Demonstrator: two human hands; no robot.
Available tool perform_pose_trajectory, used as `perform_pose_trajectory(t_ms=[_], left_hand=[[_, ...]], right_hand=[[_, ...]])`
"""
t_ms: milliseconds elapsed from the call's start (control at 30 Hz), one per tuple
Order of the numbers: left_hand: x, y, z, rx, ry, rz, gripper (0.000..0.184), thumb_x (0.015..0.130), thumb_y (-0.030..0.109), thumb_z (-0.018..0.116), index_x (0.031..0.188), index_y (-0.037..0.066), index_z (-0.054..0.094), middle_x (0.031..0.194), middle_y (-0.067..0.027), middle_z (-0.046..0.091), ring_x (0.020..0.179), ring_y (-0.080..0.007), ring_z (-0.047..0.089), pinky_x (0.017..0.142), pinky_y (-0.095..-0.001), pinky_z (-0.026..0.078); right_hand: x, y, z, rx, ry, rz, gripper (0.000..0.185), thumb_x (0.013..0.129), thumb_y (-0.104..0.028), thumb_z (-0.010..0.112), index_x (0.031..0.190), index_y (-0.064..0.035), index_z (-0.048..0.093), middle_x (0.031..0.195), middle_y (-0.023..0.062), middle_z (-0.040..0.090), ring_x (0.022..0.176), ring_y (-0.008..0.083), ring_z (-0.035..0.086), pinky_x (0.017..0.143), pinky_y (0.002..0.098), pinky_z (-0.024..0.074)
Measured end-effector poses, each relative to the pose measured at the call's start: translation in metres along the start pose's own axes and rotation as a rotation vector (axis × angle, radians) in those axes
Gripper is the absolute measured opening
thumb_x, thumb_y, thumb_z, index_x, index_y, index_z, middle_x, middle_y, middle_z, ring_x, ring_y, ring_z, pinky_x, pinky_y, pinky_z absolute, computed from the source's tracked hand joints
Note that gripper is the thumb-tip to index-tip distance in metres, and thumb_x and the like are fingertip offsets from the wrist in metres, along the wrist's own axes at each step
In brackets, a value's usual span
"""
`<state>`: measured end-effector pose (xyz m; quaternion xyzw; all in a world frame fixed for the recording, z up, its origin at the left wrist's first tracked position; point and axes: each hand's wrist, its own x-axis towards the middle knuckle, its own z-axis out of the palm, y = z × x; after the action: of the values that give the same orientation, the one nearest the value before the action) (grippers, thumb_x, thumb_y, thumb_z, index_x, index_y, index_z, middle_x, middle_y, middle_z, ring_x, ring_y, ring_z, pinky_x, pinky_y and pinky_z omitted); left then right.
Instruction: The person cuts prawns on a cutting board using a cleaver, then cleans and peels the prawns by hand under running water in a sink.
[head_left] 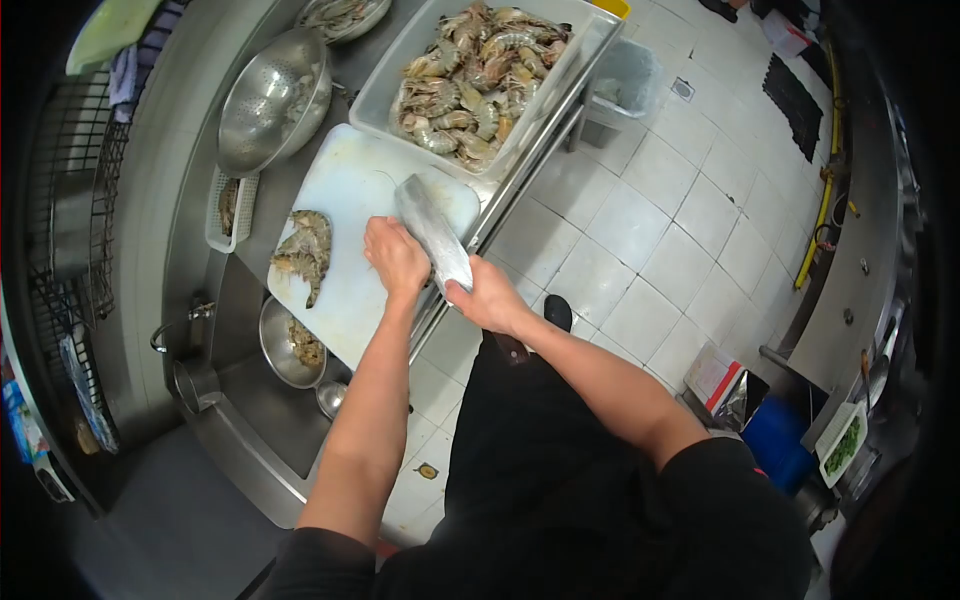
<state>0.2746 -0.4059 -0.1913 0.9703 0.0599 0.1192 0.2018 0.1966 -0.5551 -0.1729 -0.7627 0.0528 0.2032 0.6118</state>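
Note:
My right hand (490, 295) is closed around a broad-bladed cleaver (430, 220), whose blade slants up over the right edge of a white cutting board (345, 185). Part of a brown handle shows below that hand. My left hand (396, 255) rests on the board just left of the blade, with its fingers curled. What those fingers hold, if anything, is hidden beneath them. A few raw prawns (303, 250) lie together at the board's left side. Beyond the board stands a translucent tub (375, 100) piled with whole raw prawns.
A steel colander (262, 110) and a white basket (240, 215) stand left of the board. In the sink (255, 400), a metal bowl (275, 335) holds peeled-looking pieces beside a small steel cup (330, 400). A translucent bin (630, 75) stands on the tiled floor at right.

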Motion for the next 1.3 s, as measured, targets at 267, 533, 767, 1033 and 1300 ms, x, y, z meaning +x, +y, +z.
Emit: perform_pose_trajectory(t_ms=[267,533,767,1033,1300], left_hand=[[0.0,0.001,0.001,-0.047,0.006,-0.061,0.023,0.102,0.019,0.039,0.096,0.0,0.049,0.098,-0.0219,0.056,0.1,-0.0407,0.051,0.089,-0.0516,0.036],[0.013,0.023,0.002,0.07,0.065,-0.395,0.038,0.104,0.034,0.034,0.107,0.001,0.052,0.113,-0.019,0.054,0.111,-0.0374,0.048,0.095,-0.0524,0.033],[0.019,0.027,0.006,0.134,0.075,-0.561,0.045,0.104,0.042,0.032,0.114,0.003,0.053,0.121,-0.0155,0.051,0.117,-0.0352,0.045,0.098,-0.0519,0.031],[0.025,0.023,-0.004,-0.074,0.116,-0.693,0.045,0.103,0.042,0.035,0.12,0.004,0.051,0.121,-0.0162,0.054,0.115,-0.0329,0.049,0.1,-0.0506,0.032],[-0.02,-0.033,-0.025,-0.706,-0.157,-0.305,0.019,0.088,0.006,0.071,0.105,-0.003,0.068,0.099,-0.0078,0.069,0.085,-0.0118,0.064,0.074,-0.0239,0.05]], right_hand=[[-0.017,0.015,0.031,0.116,0.14,0.006,0.038,0.086,-0.026,0.065,0.1,0.009,0.056,0.087,0.0306,0.066,0.085,0.0458,0.065,0.075,0.0476,0.0512],[0.018,0.008,0.024,0.105,0.192,-0.054,0.039,0.086,-0.027,0.064,0.099,0.0092,0.055,0.086,0.0301,0.066,0.083,0.0459,0.065,0.074,0.0482,0.0508],[-0.036,0.018,0.056,0.176,0.301,-0.086,0.034,0.088,-0.022,0.063,0.097,0.0091,0.052,0.085,0.0325,0.065,0.085,0.0493,0.064,0.072,0.051,0.0517],[-0.027,0.013,0.044,0.1,0.234,0.043,0.035,0.087,-0.024,0.064,0.097,0.0083,0.055,0.084,0.0308,0.066,0.082,0.0465,0.066,0.072,0.0491,0.0516],[-0.012,-0.009,-0.009,0.161,-0.051,0.17,0.035,0.085,-0.025,0.062,0.104,0.005,0.058,0.07,0.0169,0.064,0.048,0.0252,0.061,0.046,0.0392,0.0488]])
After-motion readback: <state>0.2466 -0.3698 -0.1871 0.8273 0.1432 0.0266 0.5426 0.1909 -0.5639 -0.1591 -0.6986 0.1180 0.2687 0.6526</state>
